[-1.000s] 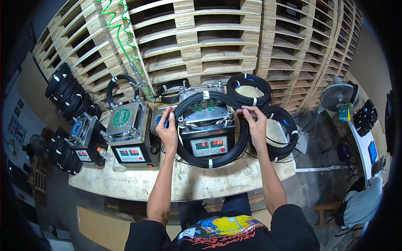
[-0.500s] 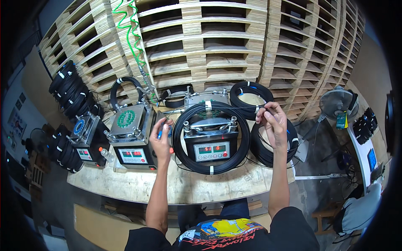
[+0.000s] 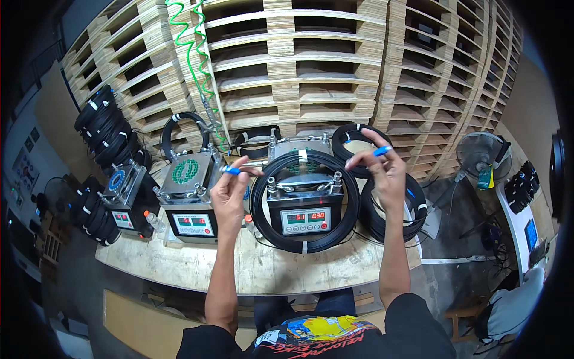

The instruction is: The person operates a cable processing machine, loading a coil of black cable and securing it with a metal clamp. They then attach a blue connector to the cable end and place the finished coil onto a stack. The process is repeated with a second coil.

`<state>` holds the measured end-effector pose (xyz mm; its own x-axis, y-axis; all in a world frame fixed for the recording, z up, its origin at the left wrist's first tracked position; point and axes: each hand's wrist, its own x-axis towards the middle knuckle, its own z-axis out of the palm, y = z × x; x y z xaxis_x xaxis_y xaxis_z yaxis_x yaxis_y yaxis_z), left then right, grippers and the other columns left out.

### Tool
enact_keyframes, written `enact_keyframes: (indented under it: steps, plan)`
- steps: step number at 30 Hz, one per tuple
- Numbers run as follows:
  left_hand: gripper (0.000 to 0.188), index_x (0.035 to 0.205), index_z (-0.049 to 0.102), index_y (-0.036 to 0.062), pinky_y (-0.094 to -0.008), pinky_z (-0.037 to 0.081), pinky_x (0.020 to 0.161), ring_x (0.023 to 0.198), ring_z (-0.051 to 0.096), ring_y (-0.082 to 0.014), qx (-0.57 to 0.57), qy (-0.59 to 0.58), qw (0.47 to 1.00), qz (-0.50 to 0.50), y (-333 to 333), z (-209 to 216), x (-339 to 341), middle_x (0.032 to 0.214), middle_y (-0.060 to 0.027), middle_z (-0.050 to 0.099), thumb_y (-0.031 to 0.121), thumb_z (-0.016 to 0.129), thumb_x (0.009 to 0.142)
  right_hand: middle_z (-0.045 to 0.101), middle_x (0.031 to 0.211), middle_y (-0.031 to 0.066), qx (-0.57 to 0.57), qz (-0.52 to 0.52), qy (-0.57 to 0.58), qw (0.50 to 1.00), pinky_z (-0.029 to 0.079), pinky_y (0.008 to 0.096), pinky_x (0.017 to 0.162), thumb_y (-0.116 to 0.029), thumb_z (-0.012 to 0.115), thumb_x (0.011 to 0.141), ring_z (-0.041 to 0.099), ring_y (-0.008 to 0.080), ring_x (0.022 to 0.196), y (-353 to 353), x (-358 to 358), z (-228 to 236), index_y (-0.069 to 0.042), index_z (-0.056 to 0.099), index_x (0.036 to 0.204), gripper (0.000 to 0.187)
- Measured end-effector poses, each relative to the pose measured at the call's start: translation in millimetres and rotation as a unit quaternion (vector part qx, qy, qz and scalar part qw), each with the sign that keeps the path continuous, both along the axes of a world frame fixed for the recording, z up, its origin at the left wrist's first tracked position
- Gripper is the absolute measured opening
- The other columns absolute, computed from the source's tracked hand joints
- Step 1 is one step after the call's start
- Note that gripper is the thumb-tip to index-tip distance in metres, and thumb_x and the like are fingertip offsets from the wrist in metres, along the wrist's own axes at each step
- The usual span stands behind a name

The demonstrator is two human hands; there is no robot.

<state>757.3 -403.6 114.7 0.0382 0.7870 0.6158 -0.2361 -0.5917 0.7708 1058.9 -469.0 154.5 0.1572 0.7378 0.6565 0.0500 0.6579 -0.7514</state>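
A black cable coil [image 3: 305,239] with white ties lies around the middle winding machine [image 3: 306,206], which has a red digital display. My left hand [image 3: 230,191] is raised left of the coil and pinches a blue cable end connector [image 3: 232,170] between its fingertips. My right hand [image 3: 382,170] is lifted at the coil's upper right and holds the other blue connector [image 3: 382,151]. Both hands are above the coil, apart from the machine.
Two more winding machines [image 3: 190,206] [image 3: 124,200] stand to the left on the wooden workbench [image 3: 257,269]. Finished black coils [image 3: 391,209] pile up at the right and hang at the left [image 3: 107,128]. Stacked wooden pallets [image 3: 311,66] fill the background, with a green coiled hose [image 3: 200,66]. A fan [image 3: 481,158] stands at the right.
Both hands have lifted off the coil's sides and risen, each now pinching a blue connector end. The coil stays around the middle machine.
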Motion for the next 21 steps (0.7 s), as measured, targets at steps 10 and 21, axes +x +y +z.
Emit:
enact_keyframes:
  steps: [10,21]
  plan:
    - [0.034,0.113,0.049,0.0018,-0.0212,0.054,0.074,0.087,0.07,-0.0126,-0.053,0.067,0.994,-0.071,-22.8,-4.6,65.7,0.094,-0.0109,0.072,-0.007,0.071,0.089,0.068,0.088,0.005,-0.125,0.058,0.062,0.989,0.049,0.0224,0.058,-0.013,0.072,0.094,0.06,0.0071,0.069,-2.0,-61.8,-20.4,0.0,0.074,0.113,0.023]
    - [0.042,0.112,0.048,0.004,-0.0228,0.052,0.082,0.09,0.064,-0.0104,-0.091,0.003,0.989,-0.115,-25.0,-11.6,76.6,0.102,-0.004,0.058,-0.008,0.076,0.083,0.068,0.113,0.0087,-0.112,0.068,0.089,0.987,0.052,0.0251,0.085,-0.015,0.07,0.096,0.064,0.012,0.098,4.8,-79.0,-49.4,0.002,0.073,0.115,0.026]
